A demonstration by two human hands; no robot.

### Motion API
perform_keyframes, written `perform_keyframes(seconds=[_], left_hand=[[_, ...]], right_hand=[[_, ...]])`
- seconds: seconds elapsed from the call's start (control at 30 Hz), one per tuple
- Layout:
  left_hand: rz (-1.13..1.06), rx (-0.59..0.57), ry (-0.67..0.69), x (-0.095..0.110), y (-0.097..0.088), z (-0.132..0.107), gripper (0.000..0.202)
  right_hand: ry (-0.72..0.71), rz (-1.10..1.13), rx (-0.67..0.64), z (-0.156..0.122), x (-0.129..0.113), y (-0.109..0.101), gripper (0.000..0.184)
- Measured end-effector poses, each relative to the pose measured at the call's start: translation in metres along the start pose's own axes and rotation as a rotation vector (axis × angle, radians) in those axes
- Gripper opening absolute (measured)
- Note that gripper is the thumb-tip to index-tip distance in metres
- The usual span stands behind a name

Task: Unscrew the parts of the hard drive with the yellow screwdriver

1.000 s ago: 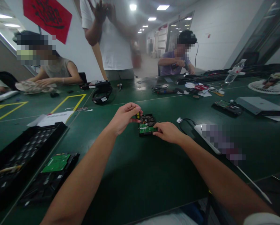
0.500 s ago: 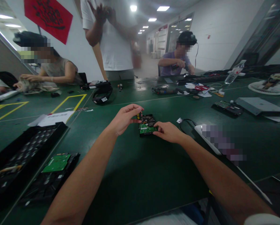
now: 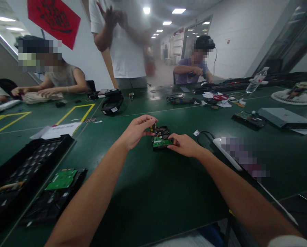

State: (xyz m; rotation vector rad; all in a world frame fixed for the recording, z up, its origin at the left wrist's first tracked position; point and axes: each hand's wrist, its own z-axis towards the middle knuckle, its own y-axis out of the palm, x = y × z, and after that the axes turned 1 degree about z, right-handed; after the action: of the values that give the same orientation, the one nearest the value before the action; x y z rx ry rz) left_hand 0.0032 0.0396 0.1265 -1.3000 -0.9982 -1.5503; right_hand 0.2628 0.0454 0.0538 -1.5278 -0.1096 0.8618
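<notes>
In front of me a small hard drive [image 3: 161, 142] with a green circuit board lies on the table. My left hand [image 3: 139, 131] is closed around the black-and-yellow handle of what looks like a screwdriver [image 3: 152, 128], held over the drive's left edge; its tip is hidden. With thumb and fingers, my right hand [image 3: 184, 144] grips the drive's right side. A larger black unit with a green board [image 3: 61, 179] lies to the left of my left forearm.
A long black tray [image 3: 27, 171] lies at left. To the right are a white power strip [image 3: 228, 154], another drive [image 3: 248, 120], a grey metal case [image 3: 284, 116] and a water bottle [image 3: 257, 80]. Co-workers sit across the green table [image 3: 153, 195]; another person stands there.
My hands and the drive have barely moved. At far left, the seated co-worker's hands have shifted and flattened the cloth.
</notes>
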Motion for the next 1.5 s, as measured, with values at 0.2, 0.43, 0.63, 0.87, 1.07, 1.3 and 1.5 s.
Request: perform_keyframes(seconds=[0.2,0.43,0.63,0.87,1.07,1.3,1.5], left_hand=[[0.006,0.007,0.001,0.0,-0.0005,0.0006,0.032],[0.004,0.012,0.003,0.0021,0.0006,-0.0001,0.031],[0.001,0.006,0.001,0.0013,0.0003,0.0002,0.031],[0.001,-0.011,-0.003,0.0004,0.0001,-0.0001,0.031],[0.006,-0.019,0.012,0.0001,0.0005,0.0002,0.029],[-0.002,0.02,-0.02,-0.0017,-0.0028,0.0021,0.029],[-0.046,0.042,-0.062,-0.0037,-0.0049,0.0048,0.034]], right_hand=[[-0.011,-0.01,0.016,0.0004,0.002,-0.0001,0.032],[0.043,-0.085,0.023,0.0011,0.0006,-0.0003,0.025],[0.036,-0.065,0.016,0.0015,0.0015,0.0034,0.027],[0.047,-0.076,0.023,0.0025,0.0002,0.0064,0.024],[0.067,-0.081,0.018,0.0022,-0.0009,0.0058,0.023],[0.069,-0.071,0.012,0.0021,-0.0013,0.0052,0.024],[0.06,-0.074,0.011,0.0026,0.0001,0.0045,0.025]])
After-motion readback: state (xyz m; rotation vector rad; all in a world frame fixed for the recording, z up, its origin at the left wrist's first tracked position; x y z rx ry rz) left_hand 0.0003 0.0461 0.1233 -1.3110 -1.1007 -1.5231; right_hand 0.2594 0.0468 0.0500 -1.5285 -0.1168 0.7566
